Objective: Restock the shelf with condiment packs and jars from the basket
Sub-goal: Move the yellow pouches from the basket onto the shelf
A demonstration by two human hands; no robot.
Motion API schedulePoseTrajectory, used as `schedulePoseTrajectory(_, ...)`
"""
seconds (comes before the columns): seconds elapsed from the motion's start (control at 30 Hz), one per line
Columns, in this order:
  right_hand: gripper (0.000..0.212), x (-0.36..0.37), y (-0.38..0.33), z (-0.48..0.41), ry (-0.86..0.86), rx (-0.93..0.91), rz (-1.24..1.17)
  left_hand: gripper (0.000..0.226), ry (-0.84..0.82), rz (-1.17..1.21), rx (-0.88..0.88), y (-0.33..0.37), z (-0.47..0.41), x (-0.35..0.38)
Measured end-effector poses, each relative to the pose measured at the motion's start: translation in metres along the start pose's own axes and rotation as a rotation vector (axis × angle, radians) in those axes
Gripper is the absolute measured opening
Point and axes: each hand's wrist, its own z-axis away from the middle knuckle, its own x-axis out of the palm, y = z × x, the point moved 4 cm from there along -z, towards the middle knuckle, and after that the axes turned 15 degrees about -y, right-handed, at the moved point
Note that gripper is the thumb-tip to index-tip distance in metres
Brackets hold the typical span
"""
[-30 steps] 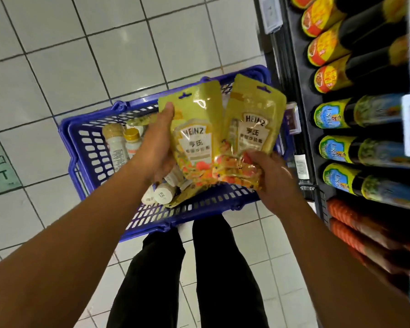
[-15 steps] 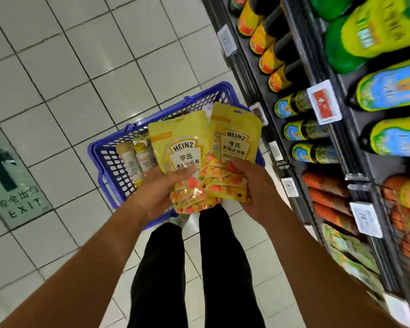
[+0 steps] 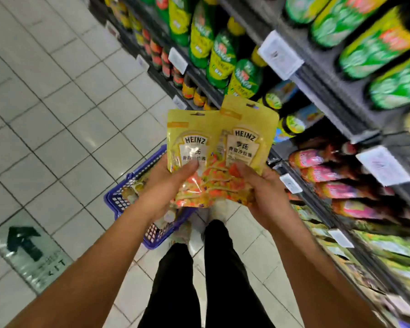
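Note:
Two yellow Heinz condiment packs are held up in front of me, side by side and overlapping. My left hand grips the left pack at its lower edge, thumb on its front. My right hand grips the right pack from below. The blue basket stands on the floor beneath my left arm, mostly hidden, with small bottles dimly visible inside. The shelf rises on the right.
The shelf rows hold green-and-yellow bottles, pink and orange packs lower down and white price tags. White floor tiles spread to the left, with a green exit arrow sticker. My black-trousered legs stand below the packs.
Both hands have lifted the two packs up and away from the basket. My view has swung up and right, bringing more shelf rows into sight.

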Motion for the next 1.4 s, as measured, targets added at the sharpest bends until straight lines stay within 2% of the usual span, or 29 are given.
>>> schedulePoseTrajectory(0.13,0.023,0.012,-0.053,0.051,0.091,-0.160,0.006,0.051,-0.200,-0.145,0.092,0.046,0.010,0.049)
schedulePoseTrajectory(0.3,0.030,0.010,-0.106,0.117,0.224,-0.289,0.066,0.066,-0.376,-0.290,0.190,0.089,0.016,0.115)
schedulePoseTrajectory(0.47,0.021,-0.004,-0.145,0.177,0.328,-0.440,0.044,0.073,-0.465,-0.434,0.262,0.120,0.018,0.187)
schedulePoseTrajectory(0.6,0.023,-0.017,-0.169,0.224,0.383,-0.561,0.035,0.061,-0.545,-0.532,0.337,0.140,0.028,0.248)
schedulePoseTrajectory(0.77,0.021,-0.038,-0.197,0.285,0.418,-0.670,0.055,0.050,-0.691,-0.519,0.405,0.152,0.053,0.328)
schedulePoseTrajectory(0.87,0.029,-0.053,-0.209,0.322,0.463,-0.707,0.074,0.053,-0.770,-0.509,0.439,0.154,0.067,0.371)
schedulePoseTrajectory(0.97,0.033,-0.070,-0.221,0.355,0.527,-0.735,0.115,0.059,-0.806,-0.530,0.493,0.154,0.078,0.411)
schedulePoseTrajectory(1.2,0.034,-0.109,-0.248,0.427,0.523,-0.909,0.115,0.049,-0.882,-0.612,0.571,0.148,0.100,0.498)
schedulePoseTrajectory(1.4,0.023,-0.147,-0.259,0.479,0.552,-0.975,0.111,0.049,-0.930,-0.654,0.650,0.135,0.118,0.565)
